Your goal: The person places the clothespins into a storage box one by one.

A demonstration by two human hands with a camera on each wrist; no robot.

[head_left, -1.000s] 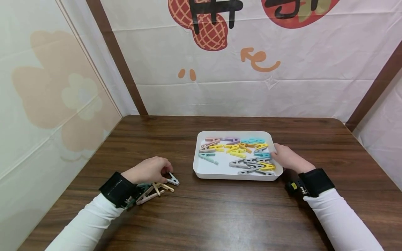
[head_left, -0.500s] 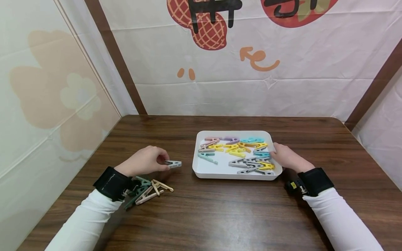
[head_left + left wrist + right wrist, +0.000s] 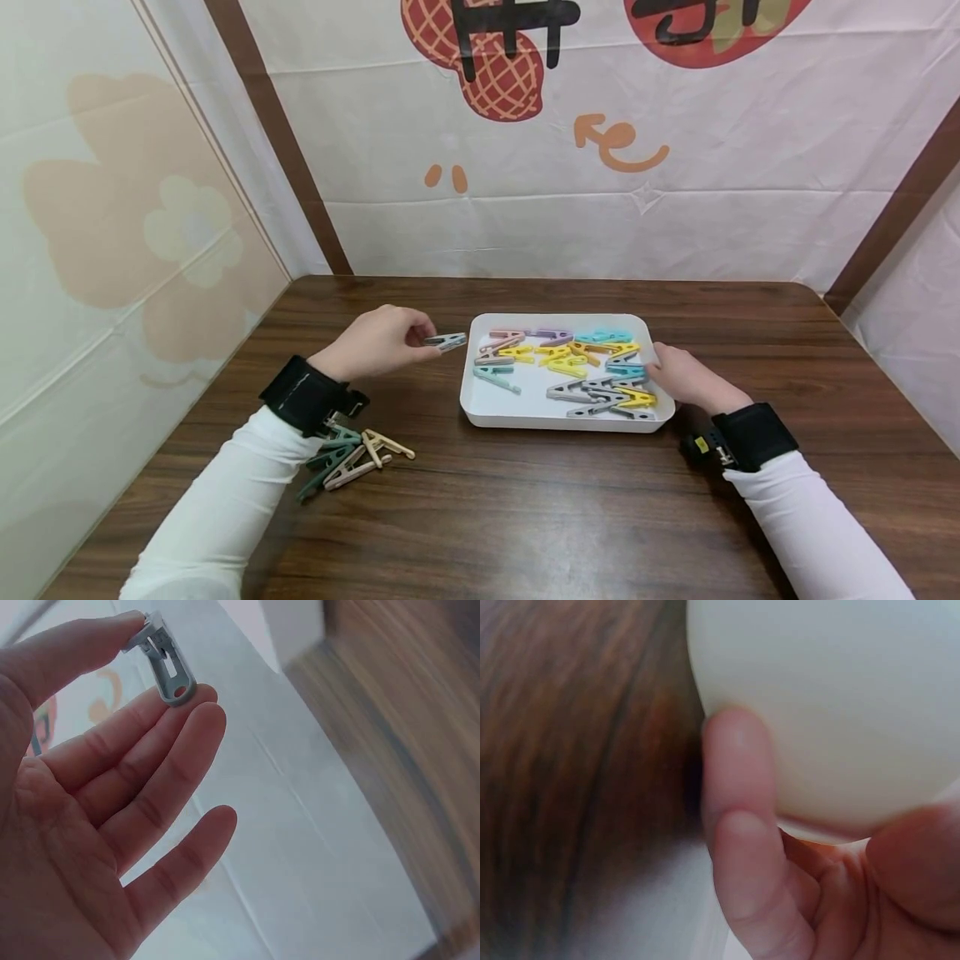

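Between thumb and fingertips, my left hand (image 3: 385, 340) pinches a grey clothespin (image 3: 446, 342), held above the table just left of the white tray (image 3: 480, 414). Close up in the left wrist view, the clothespin (image 3: 171, 666) has a small hole at one end. My right hand (image 3: 686, 377) grips the tray's right side. In the right wrist view, curled fingers (image 3: 742, 772) lie against the tray's outer wall (image 3: 825, 712). Inside the tray lie several clothespins in pink, purple, yellow, blue, green and grey, the grey ones (image 3: 592, 392) at the front right.
A small pile of green, beige and cream clothespins (image 3: 356, 467) lies on the wooden table (image 3: 525, 508), beneath and beside the left wrist. Printed white cloth (image 3: 525, 233) hangs behind the table and along its left side.
My left hand has lifted the grey clothespin from beside the pile and carried it away from me and rightward, toward the tray. The right hand and tray have stayed in place.
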